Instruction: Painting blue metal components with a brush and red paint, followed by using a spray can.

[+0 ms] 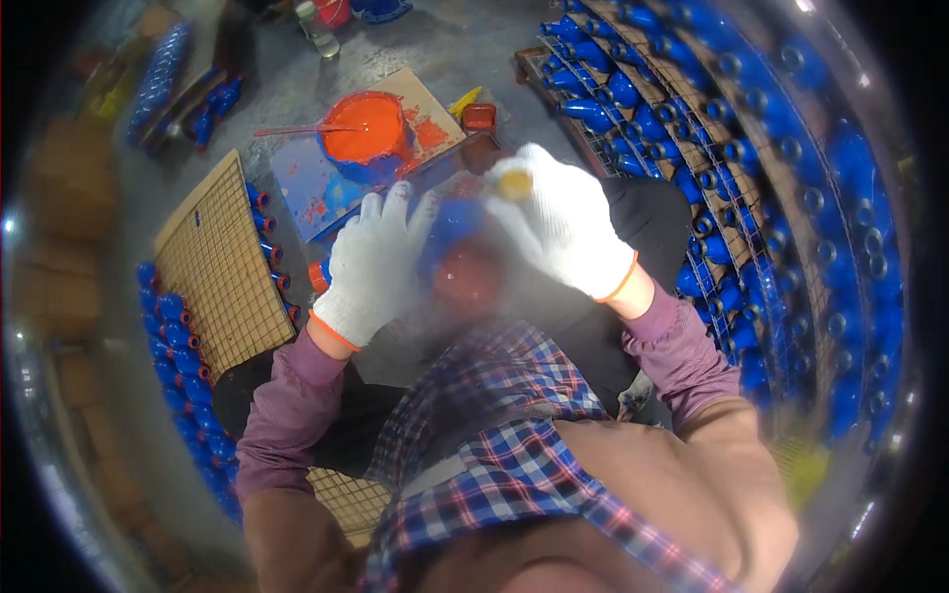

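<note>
My left hand [381,262], in a white knit glove with an orange cuff, lies along the left side of a blue vase with a red end [470,275]. Its fingers reach along the vase, and its thumb is hidden. A smeared patch in the picture blurs the vase, so its outline is unclear. On the vase's right side, my right hand [568,222], gloved the same way, is closed round a slim tool with a round yellow end [514,185] pointing up. Just beyond my hands stands a bucket of orange-red paint [368,127], a stick [306,129] lying across it.
The bucket rests on a paint-spotted board [425,104]. A wire rack [633,128] of many blue vases fills the right. On the left, more blue vases with red rims [183,346] flank a mesh-topped board [222,262]. A small red container [479,117] sits beyond my right hand.
</note>
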